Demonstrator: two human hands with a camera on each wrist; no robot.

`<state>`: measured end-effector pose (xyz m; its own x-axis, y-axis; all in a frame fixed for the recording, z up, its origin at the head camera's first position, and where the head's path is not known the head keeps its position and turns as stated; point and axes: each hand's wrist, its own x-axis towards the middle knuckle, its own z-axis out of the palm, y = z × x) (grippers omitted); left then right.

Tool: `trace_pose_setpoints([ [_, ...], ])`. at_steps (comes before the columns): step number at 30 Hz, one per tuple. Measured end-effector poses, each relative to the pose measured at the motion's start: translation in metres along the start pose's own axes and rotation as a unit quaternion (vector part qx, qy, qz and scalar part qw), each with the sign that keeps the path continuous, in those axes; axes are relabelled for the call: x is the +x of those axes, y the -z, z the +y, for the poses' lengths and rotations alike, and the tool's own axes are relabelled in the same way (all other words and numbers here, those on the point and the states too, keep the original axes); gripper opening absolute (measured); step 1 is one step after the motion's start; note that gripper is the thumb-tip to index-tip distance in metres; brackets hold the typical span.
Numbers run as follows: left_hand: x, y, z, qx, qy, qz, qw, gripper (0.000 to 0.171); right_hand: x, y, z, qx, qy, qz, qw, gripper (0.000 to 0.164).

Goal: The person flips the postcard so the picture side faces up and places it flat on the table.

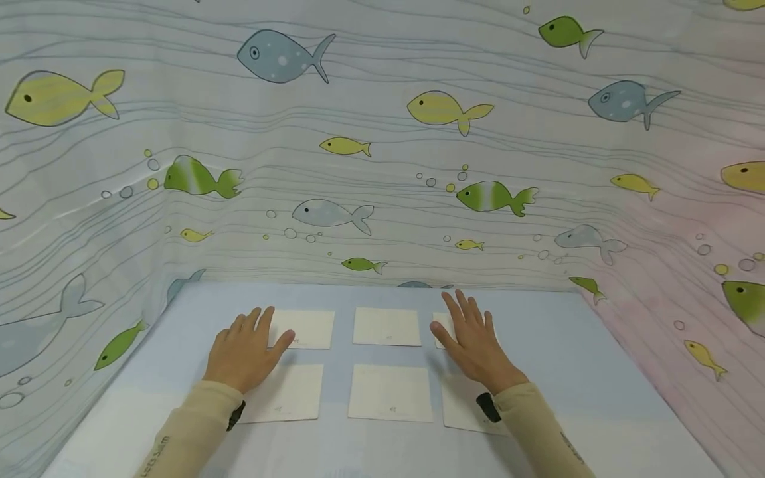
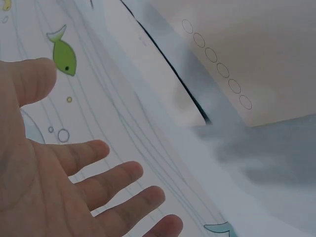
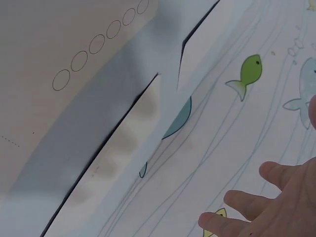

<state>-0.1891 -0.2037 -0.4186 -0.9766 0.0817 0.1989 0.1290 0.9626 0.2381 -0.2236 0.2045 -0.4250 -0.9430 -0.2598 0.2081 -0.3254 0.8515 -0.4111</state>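
Note:
Both hands are held above a pale table with fingers spread and nothing in them. My left hand point(image 1: 246, 352) is over the left edges of an upper white card point(image 1: 313, 325) and a lower one point(image 1: 293, 392). On the other side, my right hand point(image 1: 475, 345) covers most of the upper right card and part of the lower right card point(image 1: 459, 401). Between the hands lie an upper middle card point(image 1: 387, 326) and a lower middle card point(image 1: 390, 393). Printed circles line one card point(image 2: 261, 54) in the left wrist view and another card point(image 3: 44, 49) in the right wrist view.
The cards lie in two rows on the pale blue-white table point(image 1: 550, 358). A fish-patterned sheet point(image 1: 382, 172) rises behind the table and along both sides. Dark bands point(image 1: 489, 407) show at both wrists, beside beige sleeves point(image 1: 191, 425).

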Motion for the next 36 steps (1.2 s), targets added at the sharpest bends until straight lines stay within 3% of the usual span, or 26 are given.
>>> trace_pose_setpoints([
  [12,0.004,0.006,-0.033,-0.027,-0.013,-0.036,0.9989,0.071,-0.006,-0.004,-0.010,0.016,0.024,0.026,0.999,0.074],
  [21,0.008,0.016,-0.055,-0.066,-0.057,-0.054,0.9948,0.071,-0.004,-0.011,-0.025,0.062,0.055,0.032,0.996,0.070],
  [27,0.023,0.018,-0.068,-0.086,-0.068,-0.085,0.9904,0.077,-0.003,-0.019,-0.033,0.068,0.066,0.014,0.995,0.071],
  [36,0.050,0.014,-0.075,-0.126,-0.051,-0.144,0.9802,0.085,0.008,-0.028,-0.046,0.064,0.076,-0.017,0.995,0.072],
])
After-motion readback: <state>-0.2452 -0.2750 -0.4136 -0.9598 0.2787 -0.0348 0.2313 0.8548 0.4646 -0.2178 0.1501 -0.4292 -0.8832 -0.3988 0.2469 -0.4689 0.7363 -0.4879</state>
